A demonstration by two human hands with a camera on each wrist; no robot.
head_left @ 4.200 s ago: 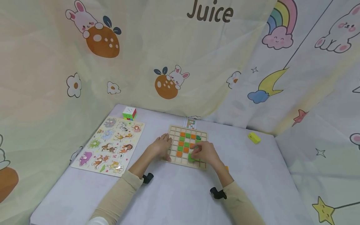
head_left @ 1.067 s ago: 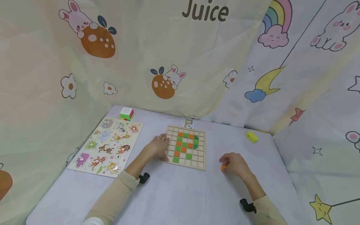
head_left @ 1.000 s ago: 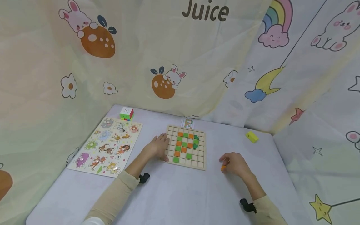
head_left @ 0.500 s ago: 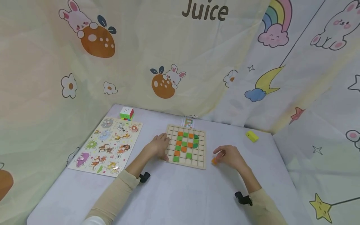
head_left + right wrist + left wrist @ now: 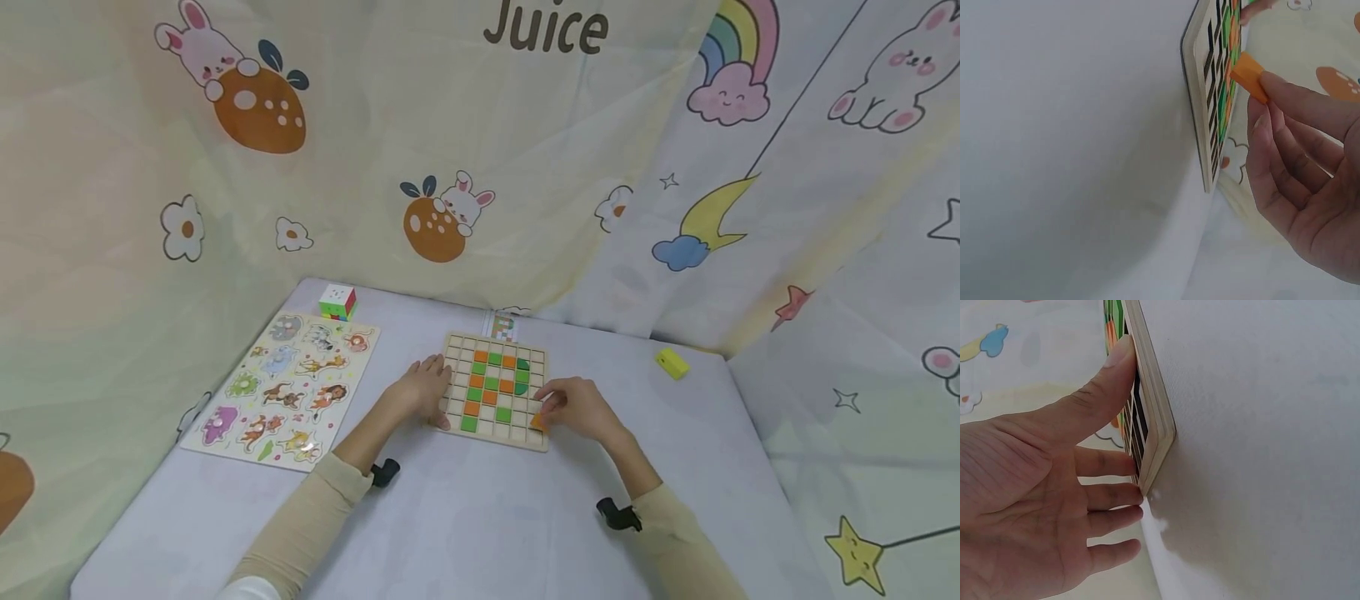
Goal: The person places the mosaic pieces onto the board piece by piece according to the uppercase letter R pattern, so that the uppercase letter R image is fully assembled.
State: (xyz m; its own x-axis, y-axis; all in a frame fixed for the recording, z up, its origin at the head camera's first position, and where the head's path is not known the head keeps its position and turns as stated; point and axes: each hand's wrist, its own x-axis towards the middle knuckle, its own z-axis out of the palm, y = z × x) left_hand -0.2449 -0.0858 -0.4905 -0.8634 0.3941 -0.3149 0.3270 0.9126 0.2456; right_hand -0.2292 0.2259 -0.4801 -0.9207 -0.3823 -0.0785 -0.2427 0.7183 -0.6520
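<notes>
A wooden grid board (image 5: 537, 367) lies on the table, with orange and green tiles set in its cells and a few darker green rounded ones. My left hand (image 5: 423, 392) rests on the board's left edge, fingers fairly straight. In the left wrist view its thumb (image 5: 1107, 384) lies along the near border and its fingertips touch the side. Between thumb and fingers, my right hand (image 5: 581, 408) pinches an orange square tile (image 5: 1249, 76). That tile is above the board's right part, tilted; in the right wrist view it looks clear of the surface.
Left of the board lies an animal peg puzzle (image 5: 300, 392), with a puzzle cube (image 5: 338, 302) behind it. A small pattern card (image 5: 502, 326) sits just beyond the grid board. Far to the right is a yellow block (image 5: 672, 364). A printed curtain hangs behind the table.
My right hand left the board, took hold of the orange tile on the table at the right, and carried it left over the board. My left hand has stayed at the board's edge.
</notes>
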